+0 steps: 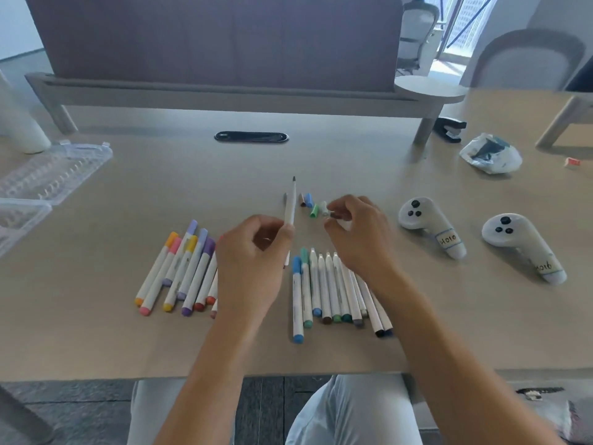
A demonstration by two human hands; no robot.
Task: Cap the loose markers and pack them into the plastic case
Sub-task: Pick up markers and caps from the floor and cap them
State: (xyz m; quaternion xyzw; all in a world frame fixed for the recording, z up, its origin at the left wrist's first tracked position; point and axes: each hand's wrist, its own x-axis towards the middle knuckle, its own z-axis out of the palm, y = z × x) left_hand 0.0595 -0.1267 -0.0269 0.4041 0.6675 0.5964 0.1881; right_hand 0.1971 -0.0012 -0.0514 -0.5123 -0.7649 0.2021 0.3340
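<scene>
My left hand [253, 261] grips an uncapped white marker [290, 203], its dark tip pointing away from me. My right hand [356, 232] pinches a small dark cap [334, 215] between thumb and fingers, just right of the marker. Several loose caps [310, 204], blue, green, brown and white, lie on the table beyond my hands. A row of capped markers [179, 268] in warm and purple colours lies at the left. A second row of markers [327, 290], some uncapped, lies under my right wrist. The clear plastic case [48, 175] sits open at the far left.
Two white handheld controllers [426, 226] [519, 245] lie at the right. A crumpled plastic bag [491, 154] and a black stapler [447, 128] sit at the back right. A desk riser [224, 91] spans the back, with a black cable slot [251, 136] before it. The table's front edge [128, 375] runs below.
</scene>
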